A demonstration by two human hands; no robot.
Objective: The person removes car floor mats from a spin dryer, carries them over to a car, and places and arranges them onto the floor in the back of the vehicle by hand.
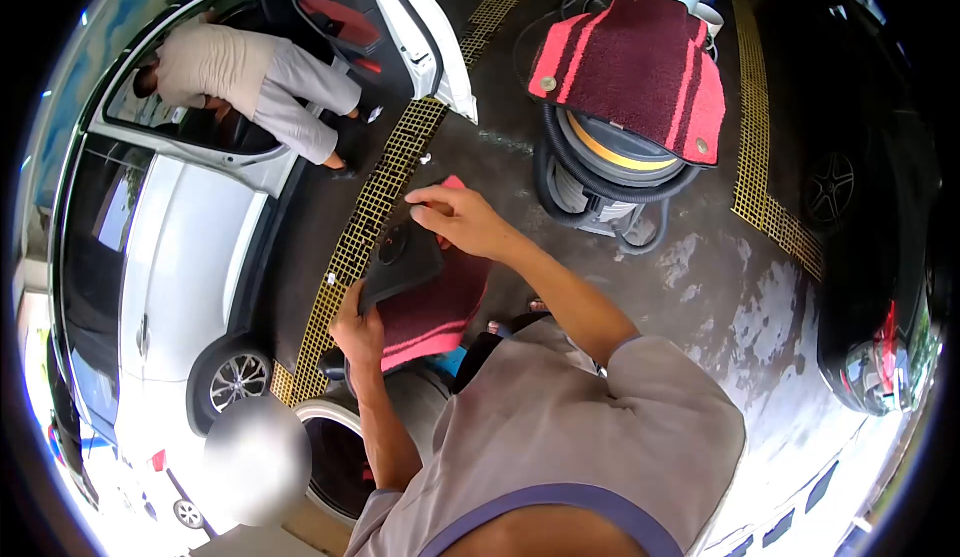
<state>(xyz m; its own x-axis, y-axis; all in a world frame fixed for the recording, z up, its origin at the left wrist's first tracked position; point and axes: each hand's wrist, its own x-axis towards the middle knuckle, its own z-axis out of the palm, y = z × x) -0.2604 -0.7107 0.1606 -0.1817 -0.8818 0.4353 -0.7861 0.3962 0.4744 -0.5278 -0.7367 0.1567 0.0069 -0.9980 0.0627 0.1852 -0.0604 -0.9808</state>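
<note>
My left hand [358, 329] is closed on the lower edge of a flat black piece [408, 269], a panel or shallow tray with a dark round feature on its upper part. My right hand [465, 221] is just above its upper end, thumb and forefinger drawn close together. Whatever may be between those fingertips is too small to make out. Beneath the black piece lies a maroon and pink mat [440, 319], partly covered by it and by my arms.
A striped maroon mat [630, 77] drapes over a vacuum cleaner [610, 172] with a coiled hose. A white car [185, 257] has its door [435, 47] open, and a person [235, 77] leans inside. Yellow floor grating [385, 182] runs alongside. A dark car [850, 207] stands right.
</note>
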